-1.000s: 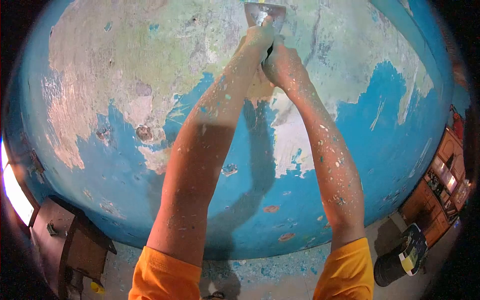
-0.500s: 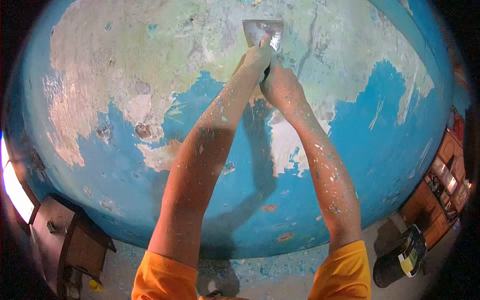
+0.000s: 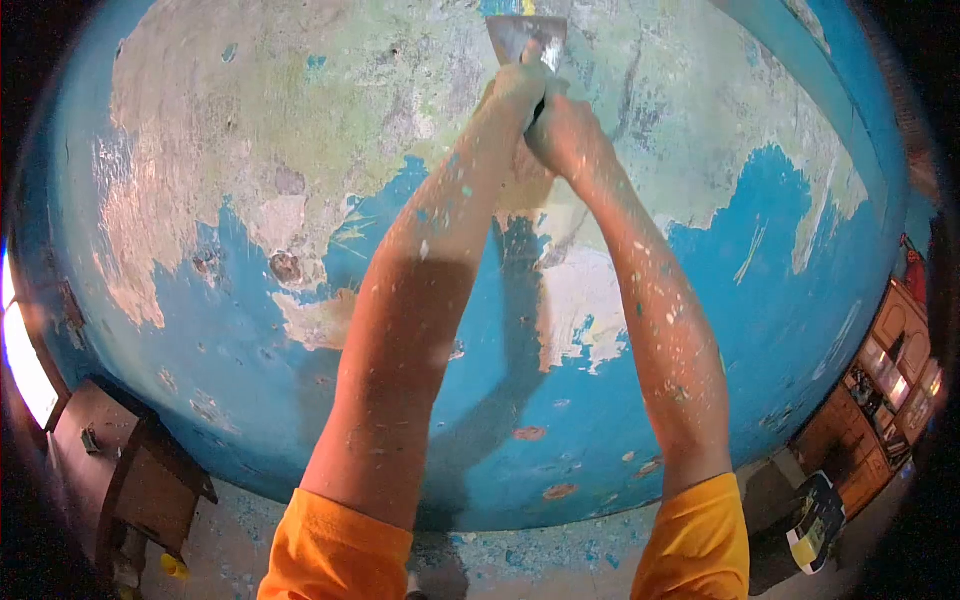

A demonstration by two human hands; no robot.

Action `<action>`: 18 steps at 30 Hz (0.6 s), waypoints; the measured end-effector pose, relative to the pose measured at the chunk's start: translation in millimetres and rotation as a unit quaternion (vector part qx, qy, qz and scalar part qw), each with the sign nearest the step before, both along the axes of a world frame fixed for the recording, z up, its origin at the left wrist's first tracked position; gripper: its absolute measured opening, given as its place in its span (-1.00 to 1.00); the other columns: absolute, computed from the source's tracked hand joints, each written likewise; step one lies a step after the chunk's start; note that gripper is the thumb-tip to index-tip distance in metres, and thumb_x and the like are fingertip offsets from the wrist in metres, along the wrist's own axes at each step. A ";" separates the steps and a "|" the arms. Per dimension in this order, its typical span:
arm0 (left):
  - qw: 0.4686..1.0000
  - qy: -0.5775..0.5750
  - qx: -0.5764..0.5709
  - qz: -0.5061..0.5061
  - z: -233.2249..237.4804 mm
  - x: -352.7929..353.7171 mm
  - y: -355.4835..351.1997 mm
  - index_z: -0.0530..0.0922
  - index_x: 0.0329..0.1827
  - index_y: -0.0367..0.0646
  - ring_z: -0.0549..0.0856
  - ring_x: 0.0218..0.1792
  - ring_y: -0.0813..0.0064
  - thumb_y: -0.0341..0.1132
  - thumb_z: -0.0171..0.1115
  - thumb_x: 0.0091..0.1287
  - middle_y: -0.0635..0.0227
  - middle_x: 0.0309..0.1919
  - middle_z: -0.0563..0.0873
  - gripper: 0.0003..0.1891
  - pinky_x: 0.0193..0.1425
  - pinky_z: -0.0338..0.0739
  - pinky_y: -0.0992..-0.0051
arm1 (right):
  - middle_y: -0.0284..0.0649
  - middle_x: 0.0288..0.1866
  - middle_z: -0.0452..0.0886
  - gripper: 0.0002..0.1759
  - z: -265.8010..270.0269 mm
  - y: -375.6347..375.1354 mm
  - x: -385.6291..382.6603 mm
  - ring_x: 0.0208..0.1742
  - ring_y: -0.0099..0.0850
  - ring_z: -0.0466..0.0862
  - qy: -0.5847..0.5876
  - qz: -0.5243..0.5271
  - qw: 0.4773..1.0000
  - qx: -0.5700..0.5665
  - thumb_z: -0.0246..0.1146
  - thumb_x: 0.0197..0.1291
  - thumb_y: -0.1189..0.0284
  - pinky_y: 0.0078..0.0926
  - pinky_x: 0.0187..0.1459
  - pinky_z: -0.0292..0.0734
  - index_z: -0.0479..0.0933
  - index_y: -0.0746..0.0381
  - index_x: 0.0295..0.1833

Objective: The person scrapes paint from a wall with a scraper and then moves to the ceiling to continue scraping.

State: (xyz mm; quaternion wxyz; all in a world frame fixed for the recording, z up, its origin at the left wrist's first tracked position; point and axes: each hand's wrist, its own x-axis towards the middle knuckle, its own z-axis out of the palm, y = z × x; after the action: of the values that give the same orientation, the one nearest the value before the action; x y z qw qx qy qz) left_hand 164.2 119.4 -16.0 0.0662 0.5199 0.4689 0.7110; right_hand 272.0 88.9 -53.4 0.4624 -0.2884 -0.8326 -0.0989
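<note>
A paint scraper (image 3: 512,36) with a wide metal blade lies against the wall near the top of the head view. My left hand (image 3: 519,90) is closed around it just below the blade, one finger stretched onto the metal. Lower and to the right, my right hand (image 3: 572,135) grips the dark handle, most of which the fingers hide. Around the blade the wall (image 3: 250,110) is bare, pale and patchy. Blue paint (image 3: 690,310) with ragged edges covers the lower part. Paint flakes speckle both forearms.
Dark brown wooden furniture (image 3: 95,430) stands at lower left beside a bright opening (image 3: 28,365). A wooden cabinet (image 3: 850,435) is at the right, with a black and yellow object (image 3: 815,520) near it. Blue paint chips (image 3: 560,550) litter the floor along the wall.
Both hands and the scraper have moved a short way up the wall, with the arms stretched further. The grip on the scraper looks the same.
</note>
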 end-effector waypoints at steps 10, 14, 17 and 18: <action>0.998 -0.011 0.050 0.043 -13.5 -19.9 14.6 0.46 -0.11 -0.56 0.59 -0.12 0.19 0.16 -0.17 0.29 -0.09 -0.23 0.60 -0.28 -0.01 0.42 0.32 | 0.17 -0.26 0.55 -0.65 -8.2 -0.2 -14.8 -0.16 0.11 0.53 -0.016 -0.006 1.000 -0.023 0.07 0.05 0.35 -0.06 -0.12 0.44 0.42 0.33 -0.08; 0.996 -0.041 0.008 -0.079 31.1 -21.6 -11.2 0.43 -0.01 -0.43 0.61 -0.21 0.26 0.09 -0.20 0.33 0.10 -0.21 0.61 -0.37 -0.10 0.47 0.35 | 0.18 -0.27 0.54 -0.65 28.2 4.5 -23.7 -0.17 0.12 0.53 -0.031 -0.003 0.999 0.012 0.06 0.06 0.36 -0.04 -0.13 0.44 0.41 0.33 -0.06; 0.996 -0.024 0.025 -0.082 20.3 -24.1 -15.1 0.43 -0.01 -0.43 0.60 -0.19 0.25 0.09 -0.20 0.33 0.09 -0.19 0.61 -0.37 -0.08 0.46 0.34 | 0.17 -0.29 0.55 -0.64 13.9 -1.3 -25.0 -0.19 0.10 0.54 -0.055 -0.012 0.996 0.074 0.08 0.05 0.37 -0.07 -0.13 0.45 0.39 0.34 -0.04; 0.995 -0.024 0.034 -0.086 4.8 -26.8 -15.1 0.43 -0.01 -0.43 0.60 -0.19 0.25 0.09 -0.20 0.33 0.09 -0.18 0.60 -0.37 -0.07 0.45 0.33 | 0.18 -0.31 0.56 -0.68 -4.5 -13.2 -26.9 -0.20 0.07 0.56 -0.020 -0.004 0.999 0.042 0.07 0.05 0.38 -0.10 -0.15 0.47 0.44 0.38 -0.14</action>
State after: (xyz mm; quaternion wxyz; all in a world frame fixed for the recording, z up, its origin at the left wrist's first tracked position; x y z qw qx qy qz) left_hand 137.4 104.4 -11.1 0.1204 0.5433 0.3962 0.7303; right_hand 245.2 75.7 -57.9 0.4571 -0.2700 -0.8356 -0.1413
